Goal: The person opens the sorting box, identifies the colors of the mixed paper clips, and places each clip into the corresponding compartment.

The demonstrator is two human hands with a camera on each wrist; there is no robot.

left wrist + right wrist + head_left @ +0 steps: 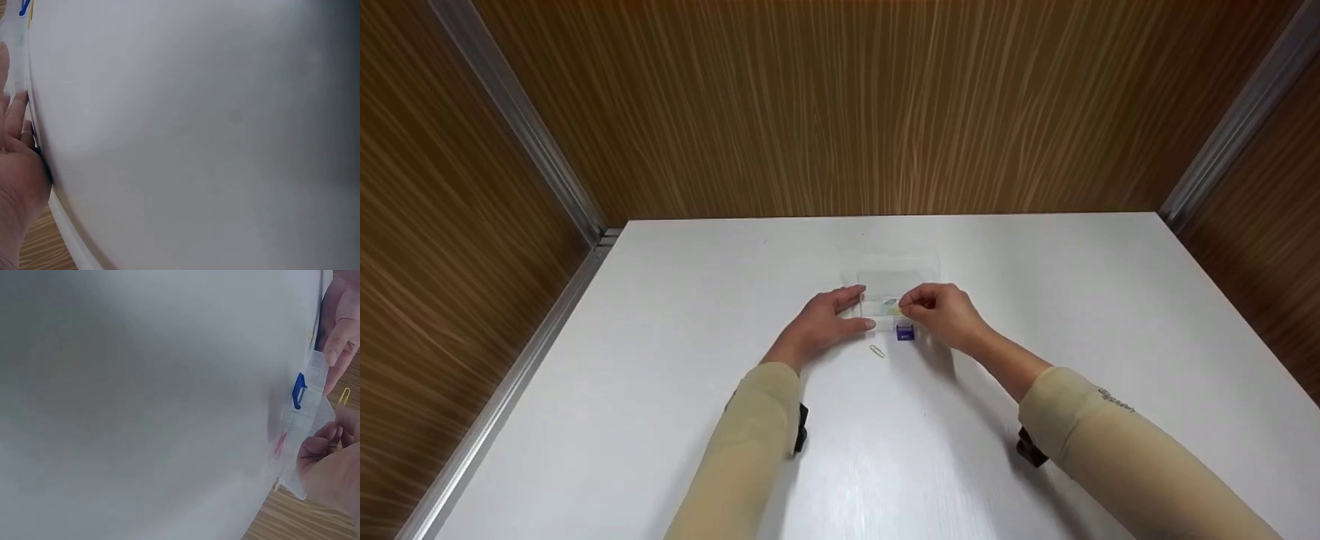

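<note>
A clear plastic box (877, 324) with a blue latch (905, 332) stands on the white table, its transparent lid (898, 262) tipped back. My left hand (831, 319) holds the box's left end between thumb and fingers. Over the right part of the box, my right hand (945, 311) pinches a yellow paper clip (344, 396) between thumb and fingertips. Small green pieces (890, 302) show inside, and something pinkish red (280, 444) shows through the wall in the right wrist view. A pale yellow paper clip (877, 350) lies on the table in front of the box.
The white table (660, 300) meets a wood-grain panel (840, 112) at the back. Metal-framed side panels rise at left and right. Black wrist straps (801, 429) show under both beige sleeves (742, 450).
</note>
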